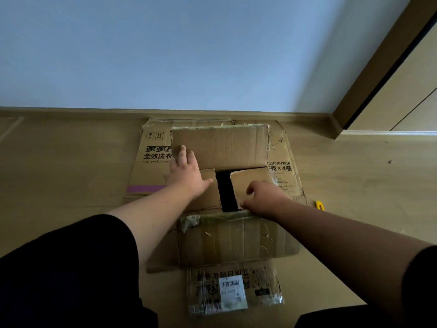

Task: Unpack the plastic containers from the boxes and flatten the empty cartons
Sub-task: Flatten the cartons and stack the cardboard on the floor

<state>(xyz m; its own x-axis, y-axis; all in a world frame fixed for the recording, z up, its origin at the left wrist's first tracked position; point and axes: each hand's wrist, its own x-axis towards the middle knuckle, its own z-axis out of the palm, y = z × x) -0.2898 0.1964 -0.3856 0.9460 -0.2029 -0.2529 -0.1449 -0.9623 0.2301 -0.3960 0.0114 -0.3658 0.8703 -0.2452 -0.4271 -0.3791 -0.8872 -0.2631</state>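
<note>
Carton on flattened carton, yellow cutter beside

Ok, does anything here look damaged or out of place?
The box is battered: its flap edges are torn and ragged, with shreds of tape hanging off. A small yellow object, possibly a cutter, lies loose on the floor beside the flattened carton. Nothing spilled.

A room in a home, by the look of it: wood-look floor across the middle of the frame, plain pale wall above a matching skirting board, wooden door frame at upper right.
</note>
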